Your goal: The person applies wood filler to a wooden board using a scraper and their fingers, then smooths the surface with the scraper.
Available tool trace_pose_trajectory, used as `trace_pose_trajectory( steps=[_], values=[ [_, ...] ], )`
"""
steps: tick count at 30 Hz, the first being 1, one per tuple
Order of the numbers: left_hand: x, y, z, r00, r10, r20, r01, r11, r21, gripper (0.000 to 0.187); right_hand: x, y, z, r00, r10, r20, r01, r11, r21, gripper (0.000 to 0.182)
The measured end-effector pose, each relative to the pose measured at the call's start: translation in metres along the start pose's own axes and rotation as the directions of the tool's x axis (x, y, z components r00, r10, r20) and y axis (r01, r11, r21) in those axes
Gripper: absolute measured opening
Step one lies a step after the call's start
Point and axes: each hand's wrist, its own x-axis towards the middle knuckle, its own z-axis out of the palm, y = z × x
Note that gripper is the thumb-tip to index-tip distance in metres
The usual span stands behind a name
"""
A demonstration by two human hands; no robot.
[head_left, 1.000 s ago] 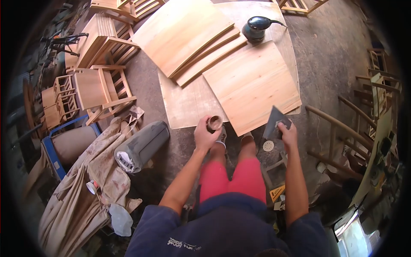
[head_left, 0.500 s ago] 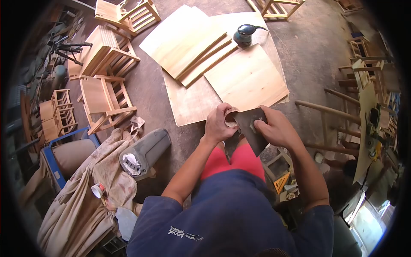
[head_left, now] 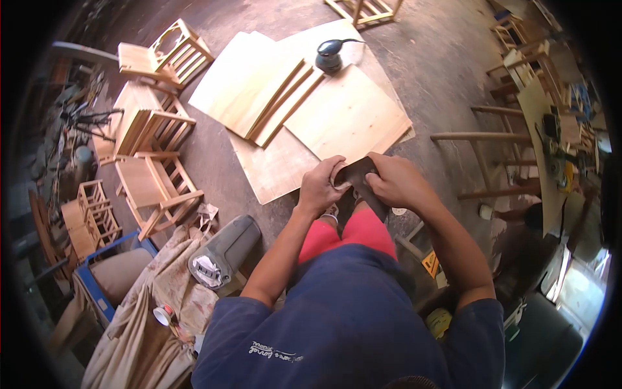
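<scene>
My left hand (head_left: 319,186) is closed around a small round roll, whose pale rim shows between thumb and fingers. A dark flat sheet (head_left: 360,174) is pinched in my right hand (head_left: 395,184), its left edge meeting the roll. Both hands are close together in front of my legs. Just beyond them lie pale wooden panels (head_left: 350,113) on a larger board. A dark power sander (head_left: 329,59) with a cord stands at the panels' far edge.
Wooden chairs (head_left: 155,185) stand on the left, near a grey bin-like case (head_left: 227,249) and a crumpled cloth (head_left: 139,311). On the right are a wooden frame with long legs (head_left: 483,137) and a person's arm or leg beside it.
The view has shifted, so the panels and sander appear further left. My hands remain together, and the dark sheet now shows less of its face.
</scene>
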Motion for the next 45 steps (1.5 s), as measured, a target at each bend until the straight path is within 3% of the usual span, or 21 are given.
trace_pose_trajectory(
  steps=[4, 5, 6, 8, 12, 15, 18, 21, 24, 27, 30, 32, 34, 35, 37, 38, 40, 41, 45],
  values=[
    [0.005, -0.005, 0.017, 0.961, -0.126, 0.245, 0.157, 0.982, -0.109, 0.055, -0.016, 0.014, 0.009, 0.995, 0.019, -0.100, -0.017, 0.999, 0.028, 0.028],
    [0.006, 0.004, 0.021, 0.944, -0.102, 0.314, 0.203, 0.929, -0.309, 0.063, -0.024, 0.014, 0.009, 0.993, 0.042, -0.111, -0.039, 0.999, 0.026, 0.027],
    [0.004, -0.012, 0.031, 0.919, -0.083, 0.384, 0.242, 0.890, -0.386, 0.071, -0.029, 0.017, 0.008, 0.990, 0.059, -0.127, -0.057, 0.998, 0.020, 0.027],
    [-0.001, -0.012, 0.035, 0.809, -0.171, 0.562, 0.486, 0.732, -0.478, 0.074, -0.042, 0.037, 0.028, 0.985, 0.084, -0.152, -0.082, 0.996, 0.018, 0.027],
    [-0.003, -0.016, 0.038, 0.576, -0.108, 0.810, 0.754, 0.454, -0.476, 0.059, -0.084, 0.053, 0.046, 0.958, 0.195, -0.208, -0.174, 0.978, 0.115, 0.032],
    [-0.003, -0.006, 0.055, 0.476, -0.184, 0.860, 0.804, 0.486, -0.341, 0.052, -0.107, 0.069, 0.072, 0.926, 0.260, -0.274, -0.212, 0.958, 0.194, 0.034],
    [-0.007, 0.025, 0.078, 0.403, -0.195, 0.894, 0.885, 0.333, -0.326, 0.049, -0.135, 0.079, 0.074, 0.902, 0.339, -0.266, -0.252, 0.917, 0.310, 0.041],
    [-0.012, 0.034, 0.103, 0.420, -0.271, 0.866, 0.819, 0.525, -0.232, 0.050, -0.160, 0.091, 0.080, 0.867, 0.401, -0.296, -0.304, 0.896, 0.325, 0.041],
    [-0.025, 0.047, 0.133, 0.432, -0.358, 0.828, 0.865, 0.424, -0.268, 0.051, -0.185, 0.107, 0.090, 0.823, 0.437, -0.362, -0.304, 0.878, 0.369, 0.039],
    [-0.035, 0.053, 0.150, 0.429, -0.328, 0.842, 0.866, 0.413, -0.281, 0.049, -0.215, 0.124, 0.097, 0.780, 0.464, -0.420, -0.280, 0.859, 0.429, 0.025],
    [-0.043, 0.027, 0.168, 0.326, -0.090, 0.941, 0.890, 0.365, -0.273, 0.046, -0.243, 0.141, 0.107, 0.750, 0.489, -0.445, -0.246, 0.831, 0.499, 0.025],
    [-0.065, 0.060, 0.188, 0.428, -0.269, 0.863, 0.848, 0.450, -0.281, 0.045, -0.268, 0.148, 0.107, 0.713, 0.515, -0.477, -0.226, 0.812, 0.539, 0.028],
    [-0.080, 0.092, 0.206, 0.522, -0.281, 0.805, 0.783, 0.531, -0.323, 0.038, -0.287, 0.157, 0.111, 0.684, 0.543, -0.487, -0.222, 0.792, 0.569, 0.029],
    [-0.088, 0.099, 0.217, 0.637, -0.174, 0.751, 0.626, 0.686, -0.371, 0.033, -0.299, 0.161, 0.110, 0.675, 0.553, -0.488, -0.211, 0.779, 0.590, 0.029],
    [-0.096, 0.120, 0.233, 0.714, -0.082, 0.696, 0.499, 0.756, -0.424, 0.027, -0.322, 0.162, 0.093, 0.681, 0.586, -0.439, -0.207, 0.729, 0.652, 0.030],
    [-0.099, 0.136, 0.240, 0.695, -0.104, 0.712, 0.564, 0.693, -0.449, 0.025, -0.338, 0.160, 0.080, 0.684, 0.620, -0.384, -0.228, 0.682, 0.695, 0.031],
    [-0.103, 0.153, 0.251, 0.718, 0.094, 0.690, 0.447, 0.698, -0.560, 0.023, -0.352, 0.165, 0.072, 0.687, 0.599, -0.412, -0.183, 0.691, 0.699, 0.032],
    [-0.100, 0.163, 0.254, 0.674, 0.023, 0.739, 0.580, 0.603, -0.548, 0.026, -0.360, 0.167, 0.068, 0.683, 0.595, -0.423, -0.168, 0.692, 0.702, 0.032],
    [-0.106, 0.202, 0.256, 0.782, 0.126, 0.610, 0.371, 0.692, -0.619, 0.033, -0.382, 0.178, 0.045, 0.736, 0.462, -0.495, -0.046, 0.763, 0.644, 0.030]
  ],
)
